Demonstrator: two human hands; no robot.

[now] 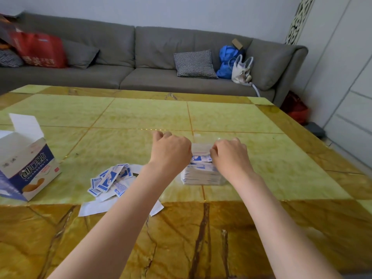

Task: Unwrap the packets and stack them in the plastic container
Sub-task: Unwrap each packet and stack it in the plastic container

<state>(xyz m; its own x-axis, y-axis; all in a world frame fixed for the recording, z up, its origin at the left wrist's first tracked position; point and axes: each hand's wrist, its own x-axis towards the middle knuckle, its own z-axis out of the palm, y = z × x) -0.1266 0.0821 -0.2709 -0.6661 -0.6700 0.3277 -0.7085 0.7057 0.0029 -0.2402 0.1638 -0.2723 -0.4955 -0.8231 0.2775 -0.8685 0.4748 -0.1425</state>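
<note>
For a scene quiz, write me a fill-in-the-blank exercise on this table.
1. The open cardboard box lies on the ____ side of the table.
2. Loose packets lie between the box and the ____ hand.
3. The plastic container holds a ____ of packets.

Missing: left; left; stack

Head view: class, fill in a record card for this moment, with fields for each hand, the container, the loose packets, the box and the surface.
left hand: fingers curled at the left side of the packet stack
right hand: fingers curled at the stack's right side
plastic container: clear, holds stacked packets
loose packets: scattered pile, left of the container
cardboard box: open, far left
table: yellow-green marble top
</note>
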